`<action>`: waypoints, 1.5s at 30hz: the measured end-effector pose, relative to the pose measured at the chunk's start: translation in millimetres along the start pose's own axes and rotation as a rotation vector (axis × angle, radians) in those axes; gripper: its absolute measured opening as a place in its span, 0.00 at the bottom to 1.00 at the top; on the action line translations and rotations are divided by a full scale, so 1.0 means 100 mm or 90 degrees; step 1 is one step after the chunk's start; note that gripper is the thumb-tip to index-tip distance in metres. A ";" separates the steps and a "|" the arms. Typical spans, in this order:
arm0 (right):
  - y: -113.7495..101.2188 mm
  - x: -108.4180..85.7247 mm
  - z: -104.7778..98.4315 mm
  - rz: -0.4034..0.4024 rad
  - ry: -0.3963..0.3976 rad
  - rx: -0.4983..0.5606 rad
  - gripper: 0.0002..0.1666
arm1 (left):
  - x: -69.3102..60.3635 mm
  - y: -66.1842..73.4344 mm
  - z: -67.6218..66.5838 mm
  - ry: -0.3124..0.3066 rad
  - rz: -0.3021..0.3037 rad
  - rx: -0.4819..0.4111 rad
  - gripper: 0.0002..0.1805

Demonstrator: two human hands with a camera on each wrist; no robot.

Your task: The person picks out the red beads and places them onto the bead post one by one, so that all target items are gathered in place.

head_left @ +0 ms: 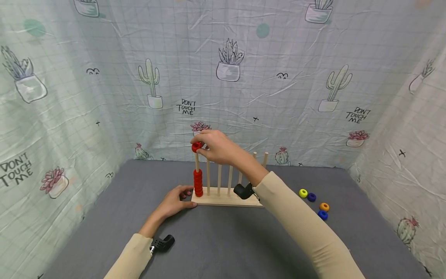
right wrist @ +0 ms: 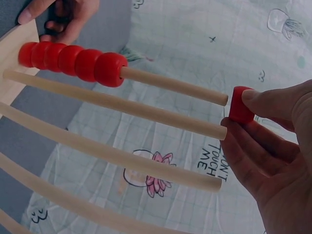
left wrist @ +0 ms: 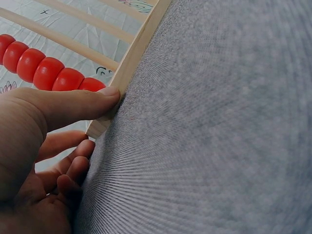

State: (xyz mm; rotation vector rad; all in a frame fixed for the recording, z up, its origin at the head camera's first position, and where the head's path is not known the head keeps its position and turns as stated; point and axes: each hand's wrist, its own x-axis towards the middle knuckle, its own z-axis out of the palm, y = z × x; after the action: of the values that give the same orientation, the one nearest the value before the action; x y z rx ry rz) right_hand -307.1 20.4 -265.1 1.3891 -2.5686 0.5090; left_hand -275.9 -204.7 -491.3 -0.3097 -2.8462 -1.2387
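Note:
My right hand (head_left: 218,147) pinches a red bead (right wrist: 241,104) between thumb and fingers. In the right wrist view this bead sits just off the tip of the leftmost peg (right wrist: 175,87), lined up with it. Several red beads (head_left: 198,183) are stacked low on that same peg. The peg rack has a pale wooden base (head_left: 217,200) and a row of upright pegs, the others bare where they show. At the base's left end, my left hand (head_left: 174,201) holds the corner, thumb (left wrist: 92,103) against the front edge and fingertips at the end and behind.
To the right of the rack lie loose beads: a yellow one (head_left: 303,193), a dark purple one (head_left: 311,197), an orange one (head_left: 324,207) and a blue one (head_left: 322,215). Grey cloth (head_left: 209,244) covers the table. A cactus-print curtain (head_left: 195,46) surrounds it. My right forearm crosses before the rack's right side.

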 end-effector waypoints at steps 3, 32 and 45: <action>0.00 0.01 0.01 0.000 -0.007 -0.005 0.18 | 0.01 0.00 0.00 0.002 -0.002 -0.002 0.37; 0.05 0.01 0.06 -0.012 -0.008 -0.015 0.16 | 0.01 -0.02 0.02 0.001 -0.010 -0.015 0.37; 0.08 0.02 0.06 0.011 0.000 0.050 0.14 | 0.00 -0.01 0.01 0.002 -0.003 -0.017 0.37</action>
State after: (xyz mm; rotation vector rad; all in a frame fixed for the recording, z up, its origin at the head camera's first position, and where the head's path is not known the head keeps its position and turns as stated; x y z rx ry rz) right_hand -314.7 20.8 -271.8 1.3929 -2.5887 0.6190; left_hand -276.3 -204.6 -492.3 -0.3013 -2.8310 -1.2775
